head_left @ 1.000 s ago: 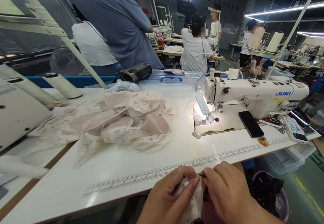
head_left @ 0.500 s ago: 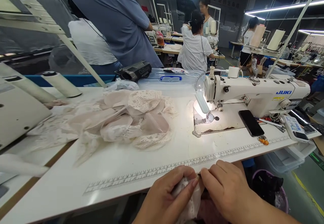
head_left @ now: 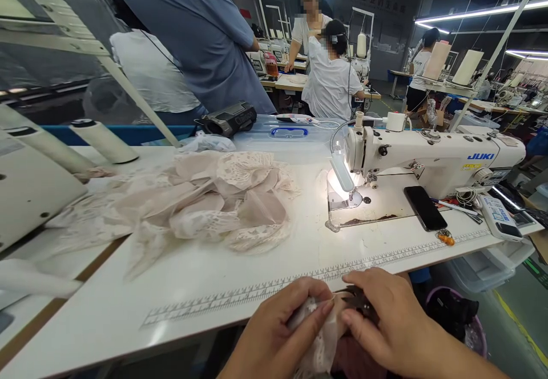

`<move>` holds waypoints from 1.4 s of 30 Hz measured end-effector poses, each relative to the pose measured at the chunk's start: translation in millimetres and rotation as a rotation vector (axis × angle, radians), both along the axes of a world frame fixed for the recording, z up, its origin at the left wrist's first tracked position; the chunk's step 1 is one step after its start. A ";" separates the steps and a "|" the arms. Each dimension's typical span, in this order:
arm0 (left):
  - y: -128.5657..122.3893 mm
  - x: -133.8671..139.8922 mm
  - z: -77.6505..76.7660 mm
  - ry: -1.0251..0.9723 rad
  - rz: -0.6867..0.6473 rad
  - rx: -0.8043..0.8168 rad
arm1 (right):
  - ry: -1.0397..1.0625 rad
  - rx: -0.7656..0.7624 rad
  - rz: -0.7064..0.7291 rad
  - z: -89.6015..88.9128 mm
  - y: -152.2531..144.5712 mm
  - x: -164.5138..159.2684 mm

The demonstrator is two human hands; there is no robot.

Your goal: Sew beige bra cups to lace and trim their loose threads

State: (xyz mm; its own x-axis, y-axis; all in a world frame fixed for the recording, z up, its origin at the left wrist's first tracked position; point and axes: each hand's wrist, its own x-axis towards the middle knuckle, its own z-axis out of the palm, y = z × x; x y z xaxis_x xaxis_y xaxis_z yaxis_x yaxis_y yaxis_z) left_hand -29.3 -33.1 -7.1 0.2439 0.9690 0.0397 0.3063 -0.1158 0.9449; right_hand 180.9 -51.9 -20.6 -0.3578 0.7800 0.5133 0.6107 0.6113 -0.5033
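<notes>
My left hand (head_left: 285, 325) pinches a piece of whitish lace fabric (head_left: 322, 342) between thumb and forefinger at the table's front edge. Close beside it, my right hand (head_left: 391, 316) is closed around dark thread snips (head_left: 362, 303), whose tips point toward the pinched edge of the lace. The palm hides part of the snips. Beyond both hands, a heap of cream lace pieces with beige cups (head_left: 231, 202) lies on the white table.
A JUKI sewing machine (head_left: 428, 159) with its lamp lit stands at the right. Near it lie a black phone (head_left: 424, 208) and an orange trinket (head_left: 445, 238). A printed ruler (head_left: 257, 296) runs along the front edge. Thread cones (head_left: 105, 142) lie at left; co-workers are behind.
My right hand's fingers have spread apart somewhat, and the dark snips now show between them. My left hand keeps its pinch. A person in the background has shifted left.
</notes>
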 end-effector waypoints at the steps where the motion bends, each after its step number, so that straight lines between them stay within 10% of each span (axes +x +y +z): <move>1: 0.1 -0.2 0.3 -0.012 -0.030 -0.005 | 0.064 -0.102 0.016 1.3 0.7 0.0; 7: 2.0 -2.2 -1.2 -0.005 -0.098 -0.052 | 0.283 -0.407 0.015 -5.4 5.1 -2.4; 16: 0.8 -0.4 -1.0 0.003 0.052 -0.064 | -0.107 0.151 -0.094 -7.6 0.4 -6.1; 42: 1.2 1.2 -4.2 -0.049 0.049 -0.068 | -0.292 0.365 -0.079 -19.4 7.0 -12.3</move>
